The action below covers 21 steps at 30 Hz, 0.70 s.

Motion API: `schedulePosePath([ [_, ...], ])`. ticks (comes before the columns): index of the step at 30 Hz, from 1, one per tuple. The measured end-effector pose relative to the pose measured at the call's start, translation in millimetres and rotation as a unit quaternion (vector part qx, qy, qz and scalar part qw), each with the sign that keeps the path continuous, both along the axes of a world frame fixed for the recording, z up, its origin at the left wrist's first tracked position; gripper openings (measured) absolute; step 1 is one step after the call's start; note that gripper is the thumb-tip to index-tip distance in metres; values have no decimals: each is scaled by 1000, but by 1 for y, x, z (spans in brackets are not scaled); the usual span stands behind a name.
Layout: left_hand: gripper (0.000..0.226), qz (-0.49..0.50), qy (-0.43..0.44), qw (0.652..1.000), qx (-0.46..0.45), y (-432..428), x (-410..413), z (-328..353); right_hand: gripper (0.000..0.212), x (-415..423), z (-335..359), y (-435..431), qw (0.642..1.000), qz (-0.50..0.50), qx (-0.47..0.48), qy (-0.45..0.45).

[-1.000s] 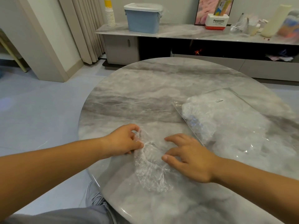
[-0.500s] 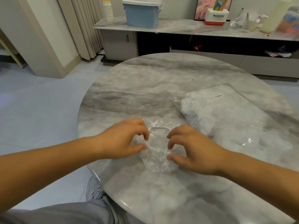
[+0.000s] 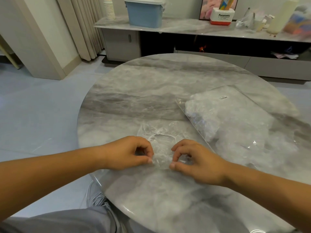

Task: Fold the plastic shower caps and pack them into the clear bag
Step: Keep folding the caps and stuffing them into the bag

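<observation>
While the shower cap (image 3: 159, 140) lies by the near edge of the worktop (image 3: 151, 98), I see my left grip (image 3: 127, 153) and right grip (image 3: 198, 162) each pinching its film; the clear bag (image 3: 235, 118) lies toward the right edge.

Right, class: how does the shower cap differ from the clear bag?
The shower cap lies thin and crumpled, pinched by the left hand and right hand; the clear bag lies untouched. The shower cap is one loose piece; the clear bag bulges with white contents and bears a label. Both are see-through plastic on the table.
</observation>
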<state>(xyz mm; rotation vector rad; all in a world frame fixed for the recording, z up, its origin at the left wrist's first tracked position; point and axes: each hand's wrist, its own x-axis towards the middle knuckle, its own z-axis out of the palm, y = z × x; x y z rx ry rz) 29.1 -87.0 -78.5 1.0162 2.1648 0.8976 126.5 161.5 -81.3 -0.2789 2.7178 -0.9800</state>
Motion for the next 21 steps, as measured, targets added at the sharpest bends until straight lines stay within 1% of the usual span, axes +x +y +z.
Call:
schedulePosePath([
  [2,8,26,-30,999,3,-2,0,3,32,0,0,2,1000,1,-8,9],
  [4,5,52,-41,998,0,-4,-1,4,39,-1,0,2,1000,10,10,10],
  [6,8,64,-41,997,-4,-4,-2,5,35,-3,0,-1,999,15,35,26],
  [7,9,66,-44,997,-8,-3,-2,6,29,-3,0,-3,998,14,45,34],
  [9,12,73,-58,995,-17,-1,-1,8,20,-5,-1,-6,999,-10,39,26],
  [12,14,102,-68,992,-23,0,-2,7,29,-11,-1,-8,997,-77,0,-14],
  [13,15,117,-46,992,-27,0,-3,5,32,-14,-1,-7,995,-94,-5,-25],
  [15,16,143,32,988,-42,2,-4,1,34,-20,-3,-7,993,-114,12,-40],
  [19,18,133,146,976,-93,10,-2,-4,24,-30,-5,-13,989,-102,100,-41],
  [21,26,138,190,964,-127,12,-3,-4,19,-33,-4,-17,985,-99,141,-27],
])
